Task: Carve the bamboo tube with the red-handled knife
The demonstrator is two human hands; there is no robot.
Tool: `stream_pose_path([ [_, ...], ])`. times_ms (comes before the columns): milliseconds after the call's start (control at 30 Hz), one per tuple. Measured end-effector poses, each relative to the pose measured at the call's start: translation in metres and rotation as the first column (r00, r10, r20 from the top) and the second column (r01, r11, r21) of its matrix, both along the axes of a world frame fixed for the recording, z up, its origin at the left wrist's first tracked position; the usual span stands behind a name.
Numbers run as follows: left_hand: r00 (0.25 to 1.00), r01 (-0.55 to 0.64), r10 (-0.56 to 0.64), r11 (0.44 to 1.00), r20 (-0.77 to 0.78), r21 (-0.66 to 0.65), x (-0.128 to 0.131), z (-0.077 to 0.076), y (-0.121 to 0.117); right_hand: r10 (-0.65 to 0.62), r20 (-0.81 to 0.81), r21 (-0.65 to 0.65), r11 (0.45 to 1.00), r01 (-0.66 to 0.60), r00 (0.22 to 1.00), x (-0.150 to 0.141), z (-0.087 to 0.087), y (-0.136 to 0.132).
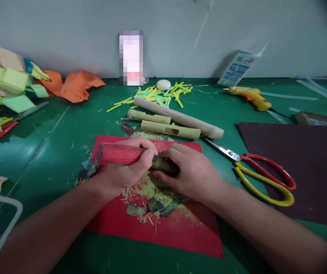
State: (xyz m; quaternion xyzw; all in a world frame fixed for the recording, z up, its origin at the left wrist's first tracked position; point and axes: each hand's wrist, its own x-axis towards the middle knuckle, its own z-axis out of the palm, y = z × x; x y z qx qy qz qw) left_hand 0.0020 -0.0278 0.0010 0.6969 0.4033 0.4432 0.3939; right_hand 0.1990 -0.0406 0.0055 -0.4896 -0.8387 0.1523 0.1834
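My left hand [126, 171] is closed round a thick red handle [118, 153] that lies across a red mat [180, 228]. Its thumb presses near the handle's tip. My right hand [189, 173] is wrapped over a short piece of bamboo [165, 166] and pins it to the mat, right against the handle's tip. The blade or tip between the two hands is hidden by my fingers. Pale shavings and small dark chips [154, 205] lie on the mat under both hands.
Two cut bamboo pieces [169, 129] and a long wooden stick [177, 117] lie behind the mat. Red-and-yellow scissors [260, 175] lie to the right beside a dark sheet [300, 171]. A yellow glue gun [250, 97], straw bits [163, 94], and folded coloured paper [9, 87] at far left.
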Motion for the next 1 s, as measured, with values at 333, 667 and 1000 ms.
stream_pose_path([
  [333,0.979,-0.205,0.206,0.978,0.001,0.046,-0.003,0.005,0.003,0.089,0.130,0.129,0.986,-0.105,0.988,0.016,0.010,0.011],
  [667,0.978,-0.194,0.202,0.972,-0.053,0.135,0.003,0.005,0.003,0.086,0.191,0.179,0.976,-0.121,0.978,0.006,0.006,0.011],
  [1000,0.977,-0.204,0.209,0.974,-0.051,0.096,0.003,0.002,0.000,0.099,0.102,0.249,0.961,-0.122,0.990,-0.001,-0.002,0.010],
])
